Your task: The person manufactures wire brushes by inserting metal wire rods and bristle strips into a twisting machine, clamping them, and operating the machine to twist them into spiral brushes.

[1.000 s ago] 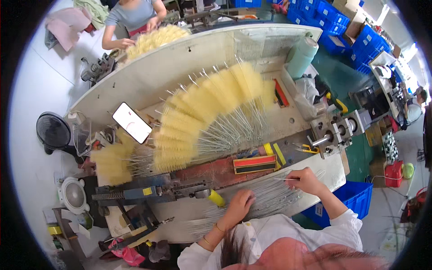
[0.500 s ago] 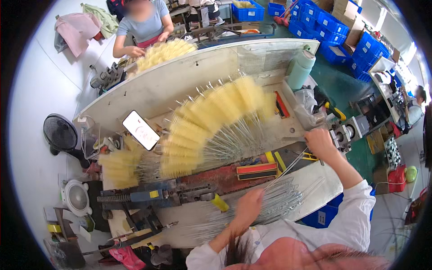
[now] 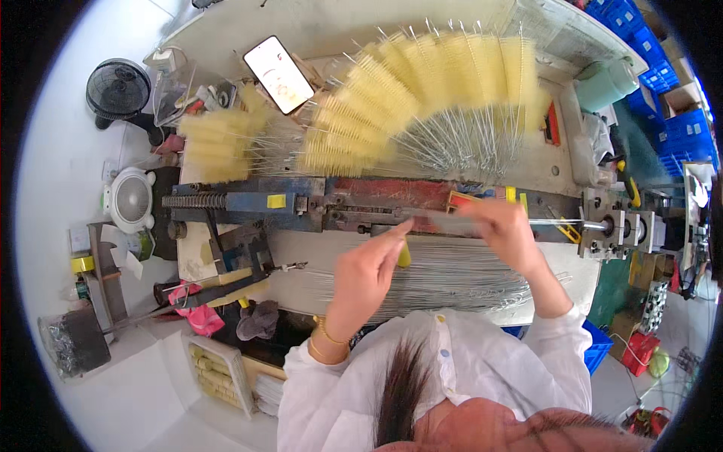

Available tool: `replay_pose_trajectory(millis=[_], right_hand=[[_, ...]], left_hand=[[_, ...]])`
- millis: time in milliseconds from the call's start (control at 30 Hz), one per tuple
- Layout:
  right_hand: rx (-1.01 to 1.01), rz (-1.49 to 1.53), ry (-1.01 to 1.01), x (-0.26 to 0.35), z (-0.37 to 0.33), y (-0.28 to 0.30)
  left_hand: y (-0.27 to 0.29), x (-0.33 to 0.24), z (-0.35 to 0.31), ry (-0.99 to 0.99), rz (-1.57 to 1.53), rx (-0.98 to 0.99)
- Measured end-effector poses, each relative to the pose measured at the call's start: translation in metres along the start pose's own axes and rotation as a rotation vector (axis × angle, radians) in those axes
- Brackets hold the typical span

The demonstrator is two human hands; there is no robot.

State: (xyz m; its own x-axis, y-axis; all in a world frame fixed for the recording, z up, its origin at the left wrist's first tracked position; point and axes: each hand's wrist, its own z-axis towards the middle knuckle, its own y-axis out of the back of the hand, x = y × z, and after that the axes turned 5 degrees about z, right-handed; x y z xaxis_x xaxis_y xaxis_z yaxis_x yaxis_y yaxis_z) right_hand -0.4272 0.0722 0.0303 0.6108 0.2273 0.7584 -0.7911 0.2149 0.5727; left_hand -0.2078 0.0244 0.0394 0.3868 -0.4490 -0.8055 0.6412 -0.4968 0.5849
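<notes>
My left hand point(image 3: 367, 275) is at the near edge of the long metal machine point(image 3: 361, 218), thumb and forefinger pinched together; what lies between them cannot be made out. Just right of it, my right hand point(image 3: 503, 232) is closed and smeared by motion. A flat, blurred grey blade-like piece point(image 3: 450, 224) sticks out from it toward my left fingers. Thin straight wires point(image 3: 561, 221) run level from beside the right hand to the round chuck point(image 3: 606, 224) at the machine's right end. Beneath my hands lies a bundle of looped metal wires point(image 3: 452, 275).
Yellow bristle brushes with wire stems point(image 3: 429, 75) fan out behind the machine, beside a smaller pile point(image 3: 218, 147). A lit phone point(image 3: 279, 75) leans at the back left. A pale green bottle point(image 3: 608, 84) stands at the back right. Two fans point(image 3: 118, 89) are at left.
My view has tipped down toward the machine. My right hand has moved left, away from the chuck; my left hand has risen from the wire bundle to the machine. The slanting wires now lie level.
</notes>
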Motion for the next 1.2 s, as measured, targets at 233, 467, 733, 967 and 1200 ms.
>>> replay_pose_trajectory(millis=[233,467,733,967,1200], right_hand=[[0.251,0.279,-0.280,0.012,0.017,-0.020],[0.294,0.203,-0.132,-0.004,0.015,-0.028],[0.298,-0.027,0.044,0.011,0.022,-0.029],[0.033,-0.342,-0.041,-0.014,-0.069,-0.009],[-0.129,-0.654,-0.249,-0.084,-0.087,0.006]], left_hand=[[-0.068,0.025,-0.018,0.615,-1.152,0.379],[-0.032,-0.012,-0.022,0.732,-1.847,0.102],[-0.095,0.112,-0.033,0.367,-0.245,0.016],[-0.066,0.101,-0.091,0.101,0.563,-0.111],[0.034,0.144,-0.139,0.269,0.582,-1.355]])
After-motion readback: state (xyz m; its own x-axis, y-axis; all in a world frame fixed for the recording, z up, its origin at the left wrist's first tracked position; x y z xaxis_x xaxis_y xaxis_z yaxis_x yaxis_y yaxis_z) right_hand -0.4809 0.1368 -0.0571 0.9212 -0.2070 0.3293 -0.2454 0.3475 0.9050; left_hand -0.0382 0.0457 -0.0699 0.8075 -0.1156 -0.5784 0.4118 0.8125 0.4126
